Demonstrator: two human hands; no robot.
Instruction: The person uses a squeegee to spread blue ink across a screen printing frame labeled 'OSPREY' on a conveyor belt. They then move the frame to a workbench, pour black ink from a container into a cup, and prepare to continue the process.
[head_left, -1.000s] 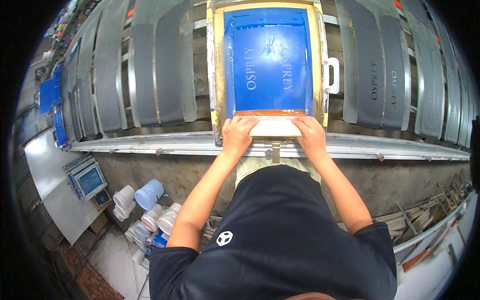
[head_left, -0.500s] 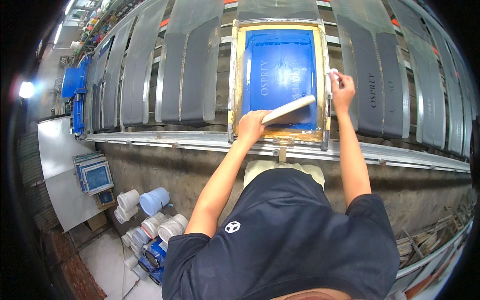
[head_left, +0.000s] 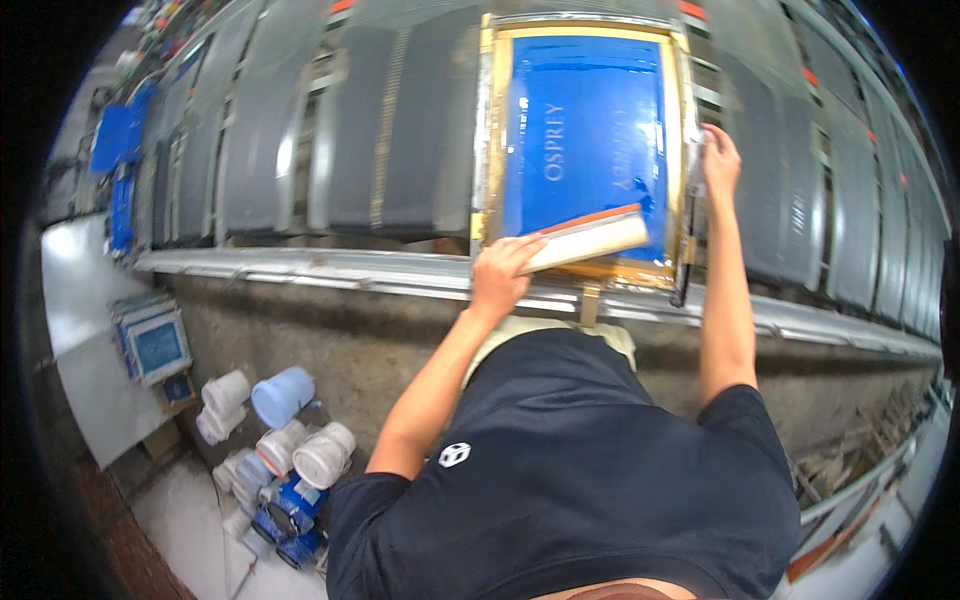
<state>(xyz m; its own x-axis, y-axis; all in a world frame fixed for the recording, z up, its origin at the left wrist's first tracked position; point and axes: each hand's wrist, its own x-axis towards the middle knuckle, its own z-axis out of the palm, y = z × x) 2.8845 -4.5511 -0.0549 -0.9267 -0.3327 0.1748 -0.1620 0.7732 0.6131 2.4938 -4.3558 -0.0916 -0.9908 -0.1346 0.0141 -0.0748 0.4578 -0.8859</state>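
Observation:
My left hand (head_left: 503, 272) is wrapped round the left end of a squeegee (head_left: 590, 243). It has a pale wooden handle and an orange-red blade edge, and lies slantwise over the near part of a printing screen (head_left: 560, 90). Glossy blue ink covers the mesh, with lettering showing through on both sides. Yellowish tape lines the inside of the metal screen frame (head_left: 482, 130). At the frame's right edge, my right hand (head_left: 722, 162) is closed on a small white knob, mostly hidden by the fingers.
Long grey fabric panels (head_left: 355, 130) lie side by side on sloping boards left and right of the screen. A metal rail (head_left: 400, 270) runs along the near edge. Buckets (head_left: 283, 395) and stacked framed screens (head_left: 158, 345) stand at lower left; wooden strips lie at lower right.
The screen, squeegee and both hands sit farther right in the picture, as the whole view has shifted. The squeegee has turned flatter, showing its orange-red blade edge. The blue ink looks more even.

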